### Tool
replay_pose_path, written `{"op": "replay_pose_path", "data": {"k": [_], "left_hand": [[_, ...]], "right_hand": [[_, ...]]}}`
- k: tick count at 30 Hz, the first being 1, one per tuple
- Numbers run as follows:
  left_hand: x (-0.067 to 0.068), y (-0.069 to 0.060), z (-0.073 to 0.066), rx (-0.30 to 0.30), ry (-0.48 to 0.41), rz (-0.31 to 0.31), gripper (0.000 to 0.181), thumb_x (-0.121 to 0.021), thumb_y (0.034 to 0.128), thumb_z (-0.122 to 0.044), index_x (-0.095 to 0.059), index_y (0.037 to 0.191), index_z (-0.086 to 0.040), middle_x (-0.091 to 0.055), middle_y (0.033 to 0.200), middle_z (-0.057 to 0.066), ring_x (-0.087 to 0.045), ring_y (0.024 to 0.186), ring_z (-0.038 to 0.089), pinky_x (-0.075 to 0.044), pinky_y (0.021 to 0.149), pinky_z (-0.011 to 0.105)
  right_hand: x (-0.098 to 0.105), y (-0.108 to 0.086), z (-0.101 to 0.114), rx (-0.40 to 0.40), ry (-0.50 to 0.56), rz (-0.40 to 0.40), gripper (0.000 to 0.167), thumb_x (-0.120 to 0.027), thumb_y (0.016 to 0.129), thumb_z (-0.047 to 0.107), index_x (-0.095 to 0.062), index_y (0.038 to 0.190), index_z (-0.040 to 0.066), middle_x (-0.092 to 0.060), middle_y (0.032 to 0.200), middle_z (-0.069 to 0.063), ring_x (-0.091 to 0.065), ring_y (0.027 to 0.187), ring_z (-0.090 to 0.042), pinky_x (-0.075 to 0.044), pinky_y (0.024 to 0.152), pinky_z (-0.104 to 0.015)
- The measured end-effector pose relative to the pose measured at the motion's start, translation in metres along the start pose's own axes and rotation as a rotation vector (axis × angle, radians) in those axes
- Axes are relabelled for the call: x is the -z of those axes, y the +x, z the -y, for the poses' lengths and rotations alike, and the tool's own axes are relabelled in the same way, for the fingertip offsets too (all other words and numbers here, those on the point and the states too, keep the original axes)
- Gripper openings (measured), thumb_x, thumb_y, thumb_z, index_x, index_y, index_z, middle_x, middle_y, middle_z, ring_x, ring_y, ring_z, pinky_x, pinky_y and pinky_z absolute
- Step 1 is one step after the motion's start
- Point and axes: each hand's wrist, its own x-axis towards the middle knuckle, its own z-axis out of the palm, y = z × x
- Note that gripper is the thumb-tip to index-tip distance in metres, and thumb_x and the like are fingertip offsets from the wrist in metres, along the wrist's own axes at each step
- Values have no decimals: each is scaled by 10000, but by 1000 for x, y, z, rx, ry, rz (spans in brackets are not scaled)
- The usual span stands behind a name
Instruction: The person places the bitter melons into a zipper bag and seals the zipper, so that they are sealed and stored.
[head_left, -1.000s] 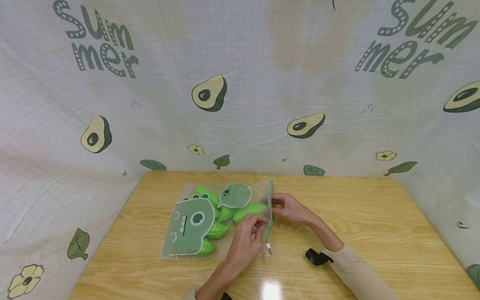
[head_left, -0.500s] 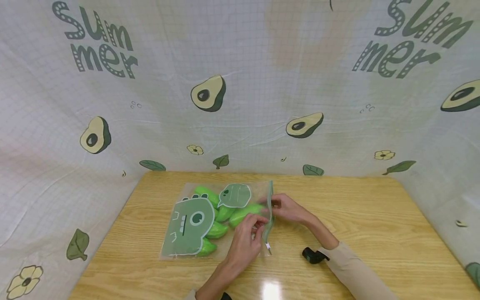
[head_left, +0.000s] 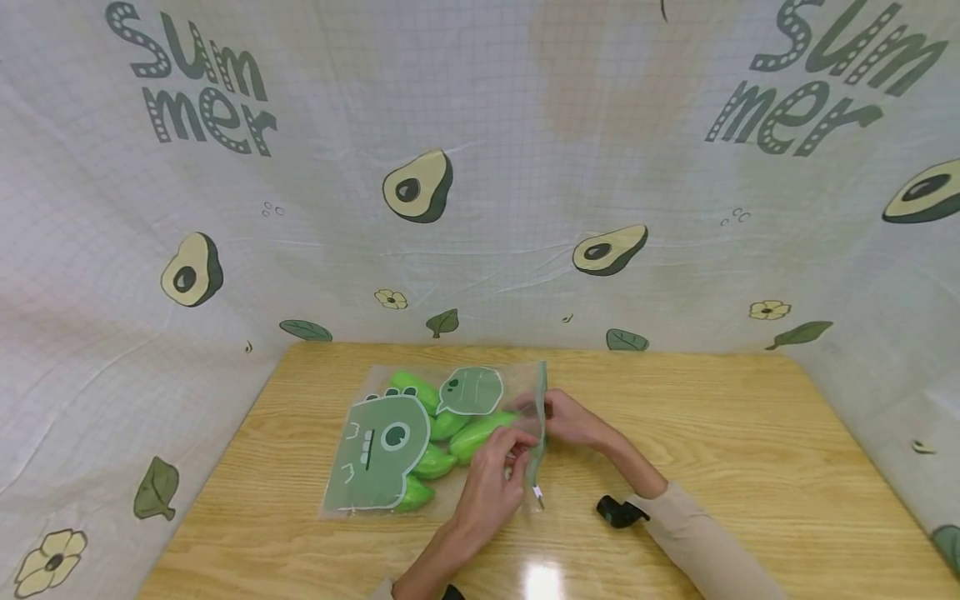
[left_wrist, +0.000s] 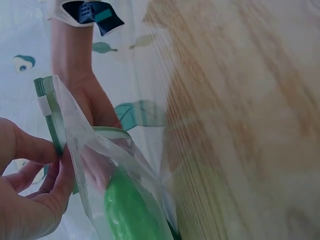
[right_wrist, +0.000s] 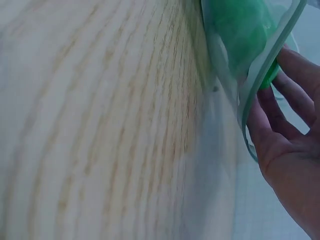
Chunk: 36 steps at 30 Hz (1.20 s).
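A clear zip bag with a green monster print lies flat, its mouth facing right. Several bright green, glossy, elongated vegetables show through it. My left hand pinches the near side of the mouth between thumb and fingers. The white slider sits close to that grip in the left wrist view. My right hand reaches into the mouth, fingertips behind the plastic. In the right wrist view its fingers hold the end of one green vegetable; part of this grip is hidden by the bag's edge.
The bag rests on a wooden table. A white cloth printed with avocados and leaves stands behind the table and along both sides. A black wrist device sits at the right sleeve.
My right hand has moved a little left, deeper into the bag. The vegetable nearest the mouth has slid left and toward the near side. The left hand stays on the rim.
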Motion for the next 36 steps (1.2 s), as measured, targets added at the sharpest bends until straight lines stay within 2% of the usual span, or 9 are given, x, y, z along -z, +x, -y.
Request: {"op": "replay_pose_path", "data": {"k": [5, 10, 17, 27, 36], "left_hand": [[-1, 0, -1, -41, 16, -20, 220, -623, 896, 169, -686, 1035, 11, -664, 1043, 95, -651, 863, 157, -584, 746, 228], [-2, -1, -1, -52, 12, -36, 218, -636, 886, 174, -687, 1031, 19, -665, 1046, 96, -654, 855, 153, -584, 735, 222], [-3, 0, -1, -58, 1, -42, 214, -633, 888, 178, -687, 1027, 25, -665, 1053, 94, -656, 856, 157, -584, 733, 222], [-2, 0, -2, -57, -12, -41, 216, -632, 884, 188, -687, 1019, 29, -667, 1058, 90, -664, 845, 170, -585, 726, 221], [-2, 0, -2, -65, -13, -45, 229, -629, 883, 190, -685, 1023, 17, -660, 1060, 72, -662, 852, 171, -583, 732, 226]], "right_hand": [[-4, 1, 0, -24, -6, -36, 291, -694, 961, 72, -679, 1217, -65, -716, 1143, -168, -647, 1079, -218, -525, 948, -295], [-7, 3, -2, -17, -5, -60, 252, -696, 962, 65, -702, 1190, -40, -729, 1109, -141, -656, 1045, -188, -527, 940, -290], [-9, 5, -2, 16, -32, -54, 254, -656, 984, 51, -700, 1220, -31, -731, 1157, -148, -664, 1086, -232, -531, 956, -317], [-16, 7, -3, 52, -83, -79, 217, -657, 986, 57, -714, 1181, -21, -746, 1110, -137, -695, 1056, -264, -551, 941, -338], [-18, 6, -4, 81, -11, -70, 246, -651, 987, 31, -682, 1211, -64, -726, 1155, -200, -689, 1097, -322, -540, 974, -323]]}}
